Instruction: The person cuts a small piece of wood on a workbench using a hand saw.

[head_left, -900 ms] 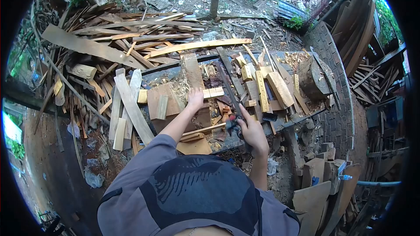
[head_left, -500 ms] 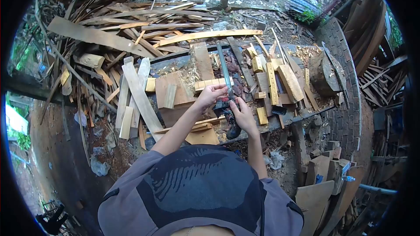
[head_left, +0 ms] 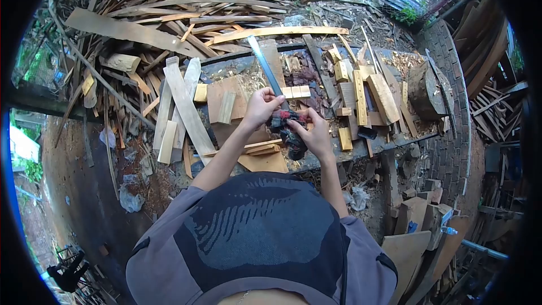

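One long blade (head_left: 266, 68), bright-tipped, meets a black-and-red handle (head_left: 289, 134); left hand (head_left: 261, 108) pinches its base with fingertips; right hand (head_left: 315, 134) pinches the handle.

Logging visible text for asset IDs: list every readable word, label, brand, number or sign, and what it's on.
Readable text: none.
Long bladed tool in both hands: no lettering can be made out.
Plastic bottle at right: too small to tell if it bears a label.
Yellowish wood strip on the bench: small dark spots, too small to read as any marking.
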Motion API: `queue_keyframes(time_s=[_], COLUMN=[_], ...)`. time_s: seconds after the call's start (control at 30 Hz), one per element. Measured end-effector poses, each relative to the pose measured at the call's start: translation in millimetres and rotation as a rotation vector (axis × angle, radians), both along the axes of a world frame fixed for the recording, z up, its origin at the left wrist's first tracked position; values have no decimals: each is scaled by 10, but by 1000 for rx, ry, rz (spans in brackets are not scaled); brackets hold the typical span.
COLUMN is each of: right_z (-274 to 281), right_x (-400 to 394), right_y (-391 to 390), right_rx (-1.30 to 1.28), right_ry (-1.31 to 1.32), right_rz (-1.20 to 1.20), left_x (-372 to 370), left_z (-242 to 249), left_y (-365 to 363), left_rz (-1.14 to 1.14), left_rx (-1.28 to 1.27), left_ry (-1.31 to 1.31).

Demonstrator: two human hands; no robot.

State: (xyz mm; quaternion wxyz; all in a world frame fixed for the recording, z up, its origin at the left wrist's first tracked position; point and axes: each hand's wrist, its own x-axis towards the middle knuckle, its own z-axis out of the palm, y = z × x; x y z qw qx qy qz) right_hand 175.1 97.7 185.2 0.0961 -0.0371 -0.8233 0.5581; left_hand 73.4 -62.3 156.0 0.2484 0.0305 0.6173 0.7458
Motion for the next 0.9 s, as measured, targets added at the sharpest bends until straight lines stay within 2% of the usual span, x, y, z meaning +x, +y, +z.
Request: queue_keyframes(time_s=[0.07,0.1,0.23,0.33,0.47,0.5,0.63,0.73,0.87,0.9], right_z=[33,33,96,114,71,44,220,269,277,284], right_x=[-12,3,75,31,20,10,-25,-49,-174,-190], right_y=[-31,-40,27,207,357,370,373,501,445,449], right_rx=[150,126,-150,-3,106,-83,-150,-94,-452,-572], right_ry=[197,220,162,120,-11,31,224,-8,175,141], right_rz=[-61,-98,-249,-312,-220,-176,-83,-103,-106,-68], left_x=[-31,-54,-191,-215,-153,-146,-105,-114,-172,-206], left_z=[-4,-4,-115,-118,-99,-119,-125,-24,52,30], left_y=[-58,-95,-308,-452,-482,-475,-439,-403,-404,-387], left_rz=[51,77,206,266,197,196,195,189,153,121], left_rx=[-26,-39,6,-49,-76,-79,-83,-86,-92,-95], left_ry=[-44,-66,-150,-41,25,44,93,123,117,138])
